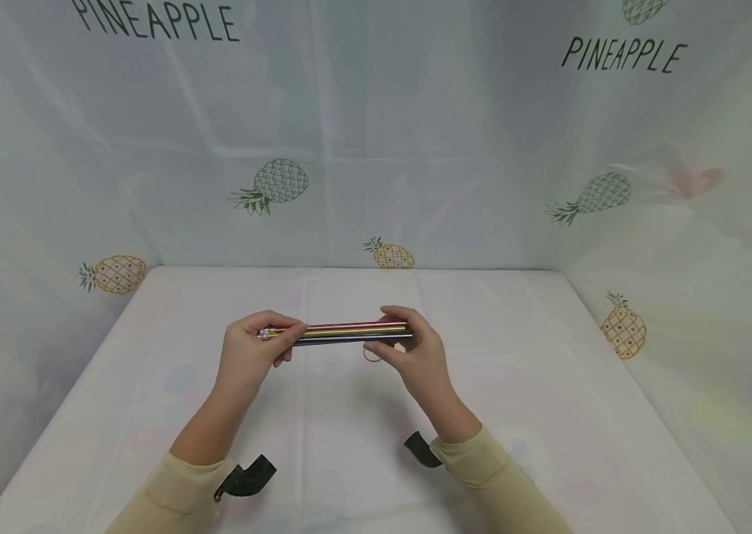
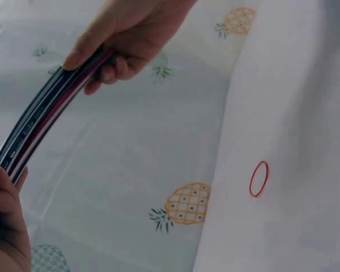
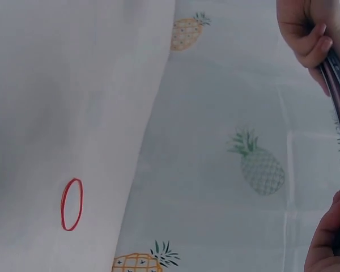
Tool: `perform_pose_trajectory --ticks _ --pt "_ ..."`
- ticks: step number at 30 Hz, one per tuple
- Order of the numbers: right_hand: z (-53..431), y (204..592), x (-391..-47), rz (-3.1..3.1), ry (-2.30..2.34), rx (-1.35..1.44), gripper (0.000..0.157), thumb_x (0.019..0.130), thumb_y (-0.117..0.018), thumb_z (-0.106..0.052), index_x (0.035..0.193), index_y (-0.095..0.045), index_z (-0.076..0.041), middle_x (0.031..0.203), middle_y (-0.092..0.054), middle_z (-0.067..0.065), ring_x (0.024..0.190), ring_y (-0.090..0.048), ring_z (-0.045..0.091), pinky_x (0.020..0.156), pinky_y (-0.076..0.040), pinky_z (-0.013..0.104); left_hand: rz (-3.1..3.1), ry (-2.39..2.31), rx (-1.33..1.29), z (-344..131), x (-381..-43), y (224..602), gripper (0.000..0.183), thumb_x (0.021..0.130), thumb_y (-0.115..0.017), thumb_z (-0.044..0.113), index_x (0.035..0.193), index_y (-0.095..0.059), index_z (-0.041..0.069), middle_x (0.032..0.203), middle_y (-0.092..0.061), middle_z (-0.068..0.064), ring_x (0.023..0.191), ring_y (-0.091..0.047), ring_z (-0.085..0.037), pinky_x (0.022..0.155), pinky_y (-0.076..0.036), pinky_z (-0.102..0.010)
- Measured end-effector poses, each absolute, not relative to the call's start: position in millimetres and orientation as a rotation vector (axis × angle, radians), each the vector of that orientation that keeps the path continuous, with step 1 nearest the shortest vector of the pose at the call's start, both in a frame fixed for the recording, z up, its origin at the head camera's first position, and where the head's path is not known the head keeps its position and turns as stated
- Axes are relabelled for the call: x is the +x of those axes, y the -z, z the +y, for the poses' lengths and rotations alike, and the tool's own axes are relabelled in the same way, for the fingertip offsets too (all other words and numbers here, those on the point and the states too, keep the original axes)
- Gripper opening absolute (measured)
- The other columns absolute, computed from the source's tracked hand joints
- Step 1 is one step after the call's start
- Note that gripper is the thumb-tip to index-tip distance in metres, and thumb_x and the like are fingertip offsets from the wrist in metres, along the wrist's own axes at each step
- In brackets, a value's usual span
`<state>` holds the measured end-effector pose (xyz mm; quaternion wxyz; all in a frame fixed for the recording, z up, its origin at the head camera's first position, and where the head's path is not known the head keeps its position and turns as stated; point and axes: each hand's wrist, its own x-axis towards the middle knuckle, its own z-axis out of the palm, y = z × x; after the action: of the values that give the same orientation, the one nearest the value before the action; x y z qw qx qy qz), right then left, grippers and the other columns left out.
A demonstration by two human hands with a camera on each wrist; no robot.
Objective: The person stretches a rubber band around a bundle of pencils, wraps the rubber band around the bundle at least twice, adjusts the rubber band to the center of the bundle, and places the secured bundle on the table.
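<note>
A bundle of several pencils [image 1: 345, 334] is held level above the table, with red, yellow and dark blue barrels side by side. My left hand [image 1: 252, 348] pinches it near the end where metal bands show, thumb on top. At the other end my right hand [image 1: 419, 356] grips the bundle between thumb and fingers. Dark lettering-marked barrels [image 2: 31, 130] show in the left wrist view, spanning both hands. A red rubber band [image 3: 63, 212] lies on the table below, partly hidden behind the right hand in the head view.
The white-covered table [image 1: 349, 445] meets a pineapple-print curtain [image 1: 416, 163] at its back and sides. Black curved pieces [image 1: 249, 478] stick out by both cream sleeves [image 1: 483, 460].
</note>
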<state>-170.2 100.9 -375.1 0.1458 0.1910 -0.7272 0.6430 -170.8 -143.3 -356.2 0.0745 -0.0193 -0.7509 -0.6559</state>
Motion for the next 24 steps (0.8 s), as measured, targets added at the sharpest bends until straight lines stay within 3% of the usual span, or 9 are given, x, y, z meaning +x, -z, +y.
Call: perform_pose_trajectory --ticks 4,7,13,20,24 --pt "99 375 -169 -2.027 -1.918 0.541 0.075 0.074 -0.081 0.007 0.140 -0.048 -0.005 0.115 -0.065 0.013 0.105 -0.061 0.023 0.095 -0.049 0.030 -2.240 1.953 -0.045 -141 -168 356 0.023 0.081 -0.082 0.022 0.090 -0.075 0.002 0.074 -0.063 -0.012 0.051 -0.056 -0.019 0.048 -0.043 -0.021" --pt "98 375 -168 -2.006 -1.946 0.545 0.078 0.077 -0.078 0.008 0.144 -0.043 -0.008 0.122 -0.062 0.013 0.110 -0.061 0.023 0.095 -0.048 0.028 -2.233 1.950 -0.038 -139 -165 356 0.023 0.081 -0.082 0.023 0.090 -0.075 0.003 0.078 -0.064 -0.011 0.052 -0.057 -0.019 0.049 -0.043 -0.021" --pt "96 376 -169 -1.982 -1.890 0.550 0.057 0.085 -0.072 0.003 0.136 -0.049 -0.005 0.117 -0.064 0.013 0.104 -0.064 0.024 0.081 -0.053 0.023 -2.202 1.938 -0.066 -133 -162 355 0.022 0.080 -0.083 0.022 0.089 -0.075 0.004 0.080 -0.065 -0.009 0.056 -0.059 -0.019 0.052 -0.048 -0.022" --pt "96 375 -168 -2.058 -1.757 0.470 0.036 0.079 -0.081 -0.006 0.110 -0.064 -0.003 0.099 -0.067 0.013 0.084 -0.063 0.021 0.067 -0.054 0.025 -2.115 1.937 -0.065 -124 -160 353 0.023 0.080 -0.083 0.021 0.090 -0.071 0.003 0.083 -0.064 -0.009 0.059 -0.061 -0.018 0.054 -0.049 -0.021" --pt "97 377 -170 -2.081 -1.758 0.398 0.025 0.076 -0.084 -0.007 0.094 -0.067 -0.001 0.087 -0.067 0.015 0.068 -0.063 0.025 0.057 -0.054 0.025 -2.078 1.947 -0.078 -122 -159 353 0.023 0.081 -0.082 0.019 0.090 -0.070 0.002 0.084 -0.062 -0.011 0.058 -0.060 -0.018 0.053 -0.049 -0.020"
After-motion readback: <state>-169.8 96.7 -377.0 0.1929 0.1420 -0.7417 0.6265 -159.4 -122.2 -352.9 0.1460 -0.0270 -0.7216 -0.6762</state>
